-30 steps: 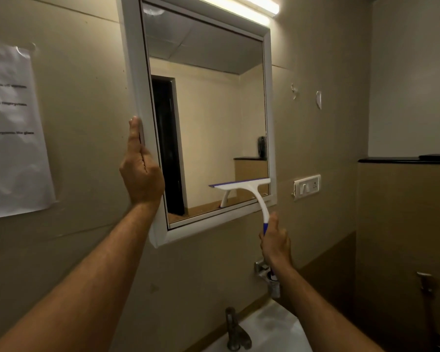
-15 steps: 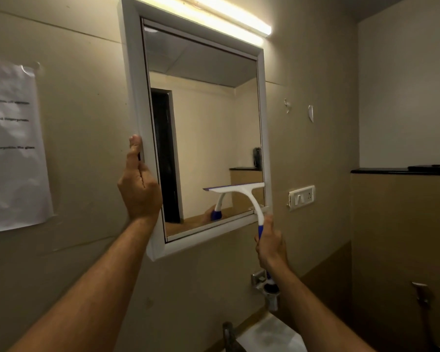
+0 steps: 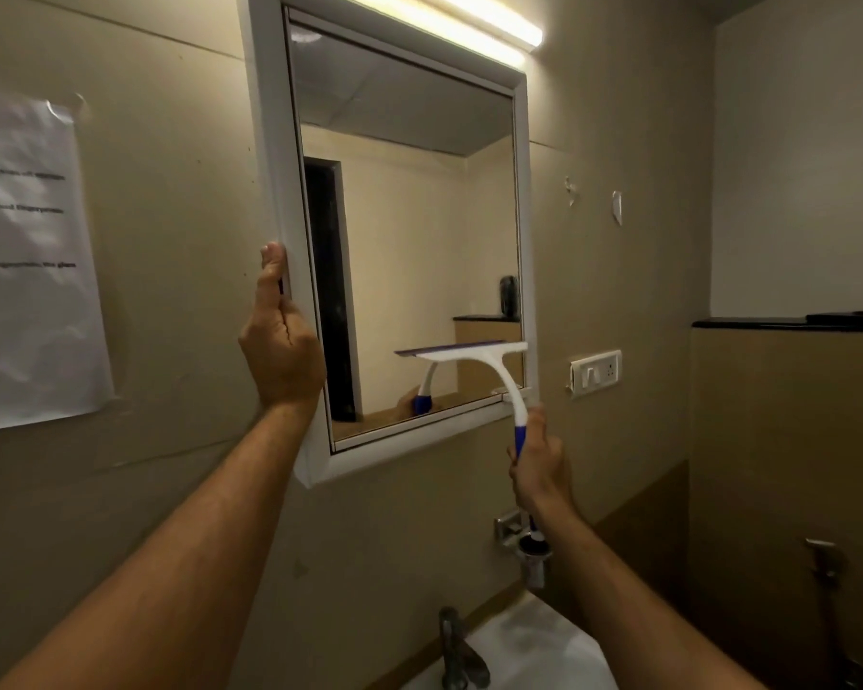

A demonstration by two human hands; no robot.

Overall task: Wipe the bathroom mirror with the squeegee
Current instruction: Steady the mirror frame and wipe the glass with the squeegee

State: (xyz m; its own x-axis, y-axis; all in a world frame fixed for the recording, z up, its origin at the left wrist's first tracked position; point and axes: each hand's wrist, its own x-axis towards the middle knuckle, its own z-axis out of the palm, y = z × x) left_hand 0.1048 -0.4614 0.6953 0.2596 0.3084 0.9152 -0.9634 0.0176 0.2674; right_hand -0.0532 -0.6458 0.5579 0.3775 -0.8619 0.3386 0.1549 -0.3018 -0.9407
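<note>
A white-framed mirror (image 3: pixel 270 141) hangs on the beige wall, and its glass reflects a dark doorway. My left hand (image 3: pixel 280 351) grips the frame's left edge, thumb pointing up. My right hand (image 3: pixel 539 465) is closed on the blue grip of a white squeegee (image 3: pixel 474 356). The squeegee's blade lies level against the glass near the lower right corner, a little above the bottom frame. Its curved neck crosses the bottom frame down to my hand. The squeegee and my fingers also show as a reflection in the glass.
A lit tube lamp (image 3: pixel 469 17) runs above the mirror. A taped paper notice (image 3: pixel 26 261) is on the left wall. A switch plate (image 3: pixel 596 373) sits right of the mirror. Below are a tap (image 3: pixel 457 649), a white basin (image 3: pixel 529 654), a metal holder (image 3: pixel 524 540) and a dark ledge (image 3: pixel 788 323).
The squeegee blade has stayed low on the glass near the right corner, while the view has shifted a little. My left hand has kept its grip on the frame.
</note>
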